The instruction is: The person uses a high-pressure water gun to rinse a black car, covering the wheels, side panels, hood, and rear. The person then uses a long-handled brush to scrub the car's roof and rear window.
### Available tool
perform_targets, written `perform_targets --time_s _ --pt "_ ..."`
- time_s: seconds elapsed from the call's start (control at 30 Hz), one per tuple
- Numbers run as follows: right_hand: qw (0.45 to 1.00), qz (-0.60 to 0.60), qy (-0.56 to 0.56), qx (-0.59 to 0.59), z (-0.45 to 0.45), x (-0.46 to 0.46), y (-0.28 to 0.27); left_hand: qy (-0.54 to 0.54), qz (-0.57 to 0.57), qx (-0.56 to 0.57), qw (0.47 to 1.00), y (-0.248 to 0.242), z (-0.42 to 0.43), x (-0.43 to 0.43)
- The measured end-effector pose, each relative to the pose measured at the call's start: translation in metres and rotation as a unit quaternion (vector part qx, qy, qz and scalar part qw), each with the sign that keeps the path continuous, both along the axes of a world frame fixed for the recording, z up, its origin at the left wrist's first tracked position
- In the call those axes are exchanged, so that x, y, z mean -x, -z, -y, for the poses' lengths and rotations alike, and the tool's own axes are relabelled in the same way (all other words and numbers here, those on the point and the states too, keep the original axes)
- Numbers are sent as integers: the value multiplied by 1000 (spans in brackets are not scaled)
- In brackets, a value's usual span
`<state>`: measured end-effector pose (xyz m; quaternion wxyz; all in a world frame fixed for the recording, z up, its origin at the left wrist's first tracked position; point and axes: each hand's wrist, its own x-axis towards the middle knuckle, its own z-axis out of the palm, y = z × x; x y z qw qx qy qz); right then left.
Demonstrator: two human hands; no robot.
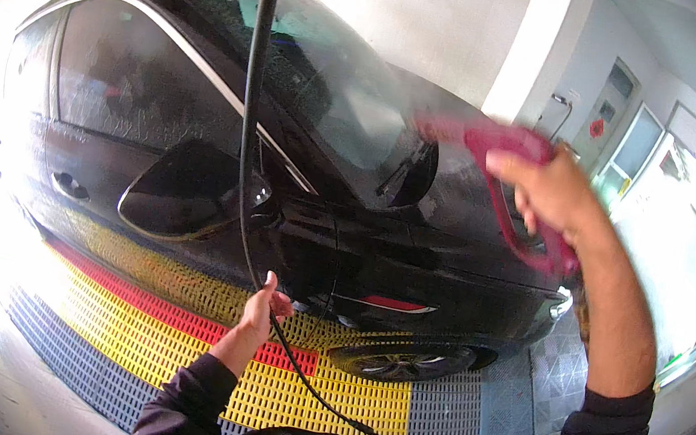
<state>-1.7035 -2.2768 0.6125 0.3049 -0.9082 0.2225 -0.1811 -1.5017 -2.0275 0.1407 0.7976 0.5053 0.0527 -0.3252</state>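
Note:
My right hand (551, 190) is raised and wrapped around the grip of a red pressure-washer spray gun (514, 141), which is blurred and aimed left. A pale mist of spray (372, 103) spreads from it over the windshield (341, 81) of a wet black car (293, 223). Lower down, my left hand (263, 313) holds a black hose (299, 365), thumb up. That hose hangs from above, passes in front of the side mirror (189, 194) and curves right toward my right forearm. Water droplets and streaks cover the side window (146, 79).
Under the car lies plastic grid flooring in yellow (347, 406), red (204, 321) and grey (443, 414). The front wheel (414, 362) stands near its edge. Behind the car rise a white pillar (538, 50) and a pale wall (444, 22). A door (607, 108) is at the far right.

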Motion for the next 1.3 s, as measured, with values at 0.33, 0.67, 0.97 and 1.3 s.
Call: perform_targets --time_s 0.33,0.67,0.97,1.3 --pt "999 36 -19 -10 40 -50 -16 -50 70 -124 989 15 -7 1" --pt "996 -11 58 63 202 -10 44 -131 16 -40 990 10 12 50" --pt "994 42 -5 98 237 31 79 -137 46 -106 984 25 66 75" --pt "984 122 -122 47 165 -8 16 -170 64 -114 977 34 59 85"
